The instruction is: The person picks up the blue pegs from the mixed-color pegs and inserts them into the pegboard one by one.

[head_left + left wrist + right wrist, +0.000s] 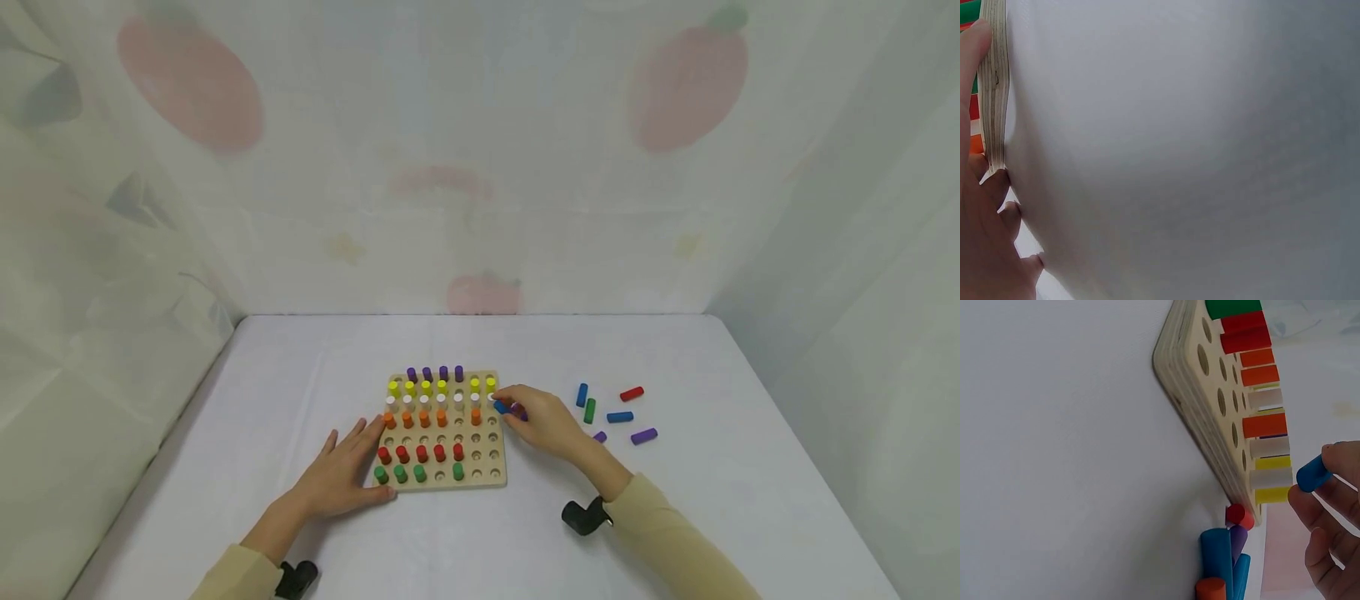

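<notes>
A wooden pegboard (pixel 480 487) lies on the table with rows of purple, yellow, white, orange, red and green pegs. Between the orange and red rows runs a row of bare holes. My right hand (pixel 551 423) pinches a blue peg (pixel 1314 474) between thumb and fingertip, over the board's right edge. My left hand (pixel 341 471) lies spread at the board's left side, its fingers along the edge and its thumb by the near corner. In the left wrist view that thumb (pixel 979 40) touches the board's side (pixel 996 87).
Loose pegs lie right of the board: a green peg (pixel 589 411), a red peg (pixel 632 393), a blue peg (pixel 619 417) and a purple peg (pixel 644 436) among them. Several more, including an orange peg (pixel 1210 589), lie close by the board, partly hidden by my right hand in the head view.
</notes>
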A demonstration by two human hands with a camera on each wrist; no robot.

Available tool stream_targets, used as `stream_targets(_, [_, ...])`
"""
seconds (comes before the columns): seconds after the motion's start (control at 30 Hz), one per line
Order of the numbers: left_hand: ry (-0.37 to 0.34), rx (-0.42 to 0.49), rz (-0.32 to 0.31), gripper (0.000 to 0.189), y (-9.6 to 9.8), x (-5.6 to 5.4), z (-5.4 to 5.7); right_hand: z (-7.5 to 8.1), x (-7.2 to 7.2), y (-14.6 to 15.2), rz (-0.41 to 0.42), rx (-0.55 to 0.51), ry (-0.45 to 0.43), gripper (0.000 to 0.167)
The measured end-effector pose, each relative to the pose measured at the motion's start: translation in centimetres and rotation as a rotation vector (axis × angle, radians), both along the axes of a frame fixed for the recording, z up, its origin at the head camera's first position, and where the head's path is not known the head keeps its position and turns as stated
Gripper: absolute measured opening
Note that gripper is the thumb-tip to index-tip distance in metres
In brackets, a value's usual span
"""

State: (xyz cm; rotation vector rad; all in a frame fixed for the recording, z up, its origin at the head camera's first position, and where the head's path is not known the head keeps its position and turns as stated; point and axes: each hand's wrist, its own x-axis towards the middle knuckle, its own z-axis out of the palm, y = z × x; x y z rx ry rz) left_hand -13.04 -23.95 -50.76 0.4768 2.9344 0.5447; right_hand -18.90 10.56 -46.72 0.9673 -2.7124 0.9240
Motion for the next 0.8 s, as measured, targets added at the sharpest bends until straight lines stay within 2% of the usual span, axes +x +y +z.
stream_targets(0.37, [0.002,-0.014,0.002,0.112,0.0,0.1,0.0,0.4,-0.6,-1.8,-0.006,-0.022,-0.033,0.03])
stream_targets(0.57, [-0.012,-0.007,0.007,0.111,0.0,0.2,0.3,0.5,-0.9,-2.9,0.031,-0.036,-0.077,0.029])
stream_targets(0.8, [-0.017,0.004,0.005,0.11,0.1,0.2,0.4,0.8,-1.1,-3.8,0.036,-0.028,-0.147,0.028])
